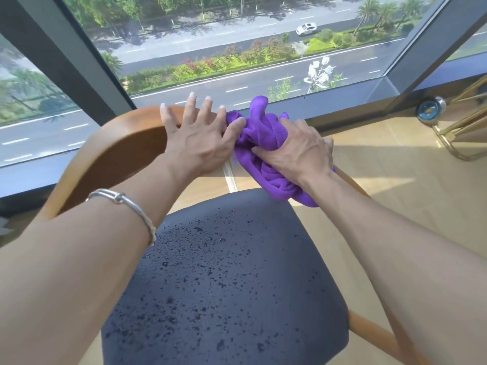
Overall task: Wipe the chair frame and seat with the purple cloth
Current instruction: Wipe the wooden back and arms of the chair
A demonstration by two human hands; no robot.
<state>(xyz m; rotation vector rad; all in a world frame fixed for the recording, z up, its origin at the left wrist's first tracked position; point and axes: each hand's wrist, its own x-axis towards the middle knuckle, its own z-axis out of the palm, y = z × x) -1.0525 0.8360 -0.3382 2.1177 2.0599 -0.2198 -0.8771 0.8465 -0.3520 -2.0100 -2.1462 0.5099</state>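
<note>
A wooden chair with a curved backrest (123, 146) and a dark grey seat (232, 280) stands below me; the seat is speckled with dark wet spots. The bunched purple cloth (263, 130) lies over the top of the backrest at its right part. My right hand (297, 151) is closed on the cloth and presses it against the frame. My left hand (200, 135) rests flat on the backrest top with fingers spread, its thumb touching the cloth's left edge. A silver bangle sits on my left forearm.
A large window with dark frames (66, 61) rises right behind the chair, with a low sill (342, 101). A gold metal frame (458, 127) with a round blue-faced object (429, 110) stands at the right. Light wooden floor (395, 185) lies around the chair.
</note>
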